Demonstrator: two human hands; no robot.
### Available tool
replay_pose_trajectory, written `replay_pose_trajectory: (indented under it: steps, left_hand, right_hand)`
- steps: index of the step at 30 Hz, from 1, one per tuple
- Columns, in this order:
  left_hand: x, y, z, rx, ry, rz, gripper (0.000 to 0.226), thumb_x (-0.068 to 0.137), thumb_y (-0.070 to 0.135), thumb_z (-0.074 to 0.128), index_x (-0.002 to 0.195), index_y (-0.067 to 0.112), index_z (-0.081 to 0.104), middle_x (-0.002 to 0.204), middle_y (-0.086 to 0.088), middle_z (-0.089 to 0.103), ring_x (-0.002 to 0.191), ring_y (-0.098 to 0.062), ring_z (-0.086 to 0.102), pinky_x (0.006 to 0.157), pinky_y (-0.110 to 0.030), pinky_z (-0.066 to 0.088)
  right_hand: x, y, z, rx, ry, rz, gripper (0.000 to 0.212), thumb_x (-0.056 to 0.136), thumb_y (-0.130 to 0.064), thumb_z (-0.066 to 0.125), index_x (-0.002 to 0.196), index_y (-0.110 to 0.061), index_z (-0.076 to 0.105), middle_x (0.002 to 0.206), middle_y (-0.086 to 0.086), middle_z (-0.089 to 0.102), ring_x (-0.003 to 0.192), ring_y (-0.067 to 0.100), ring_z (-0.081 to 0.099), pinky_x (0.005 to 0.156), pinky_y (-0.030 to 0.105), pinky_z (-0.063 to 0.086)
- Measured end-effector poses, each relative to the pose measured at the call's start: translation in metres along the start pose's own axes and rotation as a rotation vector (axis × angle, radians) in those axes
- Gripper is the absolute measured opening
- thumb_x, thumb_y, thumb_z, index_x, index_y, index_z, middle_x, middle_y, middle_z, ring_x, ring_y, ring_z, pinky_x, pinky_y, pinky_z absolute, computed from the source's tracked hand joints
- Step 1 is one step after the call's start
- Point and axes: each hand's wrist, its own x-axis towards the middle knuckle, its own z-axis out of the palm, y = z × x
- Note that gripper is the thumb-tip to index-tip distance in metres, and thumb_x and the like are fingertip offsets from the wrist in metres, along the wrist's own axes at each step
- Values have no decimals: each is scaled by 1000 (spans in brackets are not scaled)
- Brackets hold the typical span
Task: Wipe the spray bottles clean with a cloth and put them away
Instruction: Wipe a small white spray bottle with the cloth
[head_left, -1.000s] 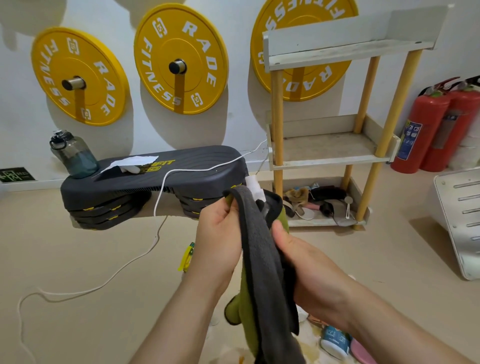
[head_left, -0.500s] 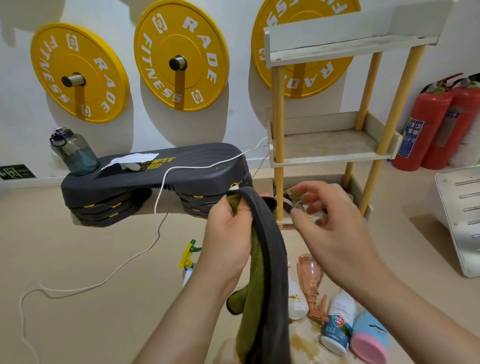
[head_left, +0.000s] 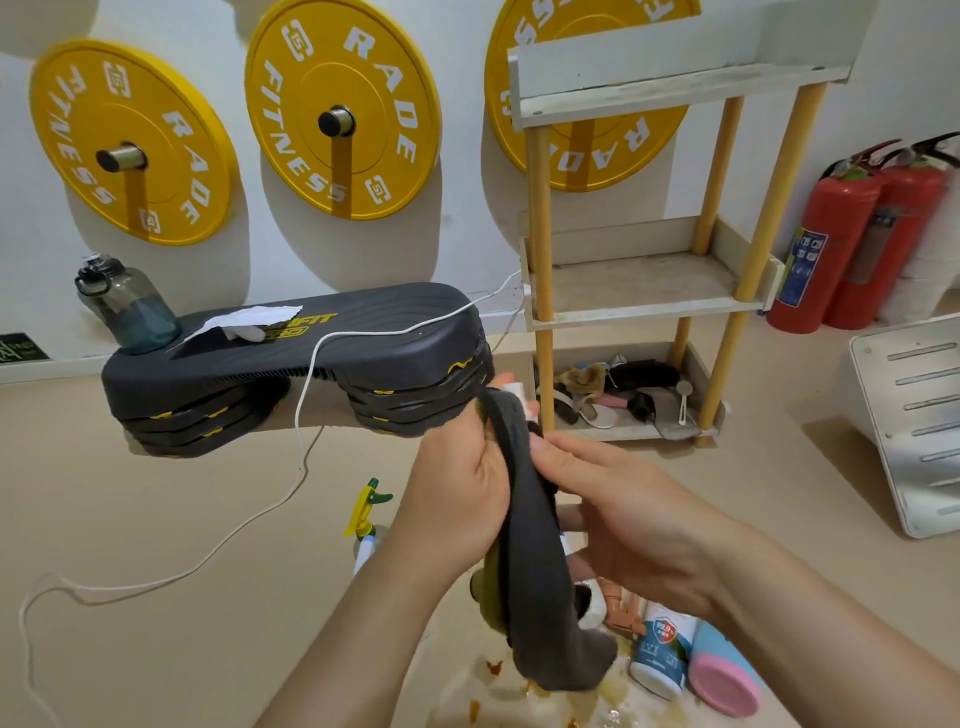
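Note:
My left hand (head_left: 457, 493) grips a grey and green cloth (head_left: 535, 587) that hangs down between my hands. The cloth wraps a white spray bottle whose top (head_left: 514, 391) pokes out above it. My right hand (head_left: 623, 525) presses against the cloth from the right, fingers curled on it. On the floor below stand a yellow-and-green trigger spray bottle (head_left: 368, 514), a white bottle with a blue label (head_left: 661, 654), a pink and blue bottle (head_left: 724, 675) and a brownish clear bottle (head_left: 618, 603), partly hidden.
A wooden shelf rack (head_left: 644, 280) stands ahead; its bottom shelf holds several small items. A black step platform (head_left: 291, 358) carries a water jug (head_left: 124, 306), with a white cord (head_left: 301, 415) trailing down. Fire extinguishers (head_left: 852, 234) stand right. Orange-brown spill marks (head_left: 519, 696) stain the floor.
My right hand, which had reached away toward the shelf, has come back onto the cloth. The white bottle top shows above the cloth again.

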Motion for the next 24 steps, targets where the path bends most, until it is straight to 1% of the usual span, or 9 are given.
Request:
replay_pose_trajectory:
  steps: [4, 6, 8, 10, 12, 15, 17, 21, 24]
  left_hand:
    - [1, 6, -2, 146, 159, 120, 35, 91, 16, 43, 113, 19, 71, 95, 8, 74, 87, -3, 65, 75, -9, 47]
    - [3, 12, 0, -70, 249, -45, 28, 100, 16, 44, 96, 21, 72, 84, 7, 77, 79, -3, 70, 72, -16, 52]
    - [6, 16, -5, -316, 321, -276, 30, 101, 18, 46, 84, 18, 70, 75, 0, 76, 72, -14, 73, 70, -30, 58]
    - [11, 10, -13, -263, 361, -322, 29, 93, 24, 53, 73, 10, 67, 66, -10, 71, 66, -29, 69, 65, -44, 56]
    - [13, 5, -17, -66, 313, -296, 28, 81, 30, 56, 68, 5, 60, 63, -19, 59, 62, -35, 54, 60, -47, 48]
    - [14, 6, -17, 48, 234, -315, 4, 80, 22, 62, 77, 20, 59, 68, 3, 58, 70, -22, 56, 67, -37, 46]
    - [13, 8, -18, 177, 143, -333, 18, 81, 19, 65, 94, 28, 57, 86, 9, 61, 85, -21, 58, 72, -36, 48]
    - [10, 18, -15, 739, -141, -164, 9, 81, 30, 67, 88, 27, 62, 75, 7, 56, 73, -19, 48, 57, -29, 33]
    - [7, 9, -8, 588, -126, -220, 6, 83, 24, 66, 88, 29, 65, 87, 6, 65, 79, -16, 56, 58, -25, 38]
  right_hand:
    - [-2, -1, 2, 1, -25, -33, 23, 81, -43, 65, 94, -28, 77, 94, -2, 75, 82, 9, 70, 81, 40, 56]
    - [-1, -5, 0, -126, 18, -131, 17, 90, -38, 63, 98, -32, 76, 94, -7, 75, 85, 4, 70, 86, 36, 56]
    - [3, -9, -11, -423, 238, -369, 12, 91, -38, 65, 99, -33, 72, 97, -8, 72, 92, 2, 66, 90, 31, 55]
    - [4, -17, -23, -720, 530, -617, 15, 85, -44, 66, 96, -35, 66, 94, -11, 65, 91, 2, 60, 86, 29, 51]
    - [0, -25, -25, -772, 536, -731, 21, 84, -44, 65, 97, -27, 64, 83, -7, 63, 78, 4, 59, 70, 21, 49]
    - [-5, -23, -12, -788, 221, -508, 25, 90, -43, 61, 91, -18, 62, 70, 2, 61, 54, 10, 58, 52, 18, 49]
    - [-4, -9, -1, -656, 67, -289, 28, 94, -41, 58, 88, -15, 59, 64, 4, 56, 47, 14, 51, 44, 22, 44]
    - [2, 10, 3, -471, 36, -107, 28, 90, -37, 69, 94, -12, 58, 66, 5, 52, 45, 14, 48, 41, 20, 34]
    - [4, 19, 2, -490, 83, -76, 25, 89, -37, 70, 104, -20, 58, 69, 1, 54, 50, 13, 52, 43, 21, 38]
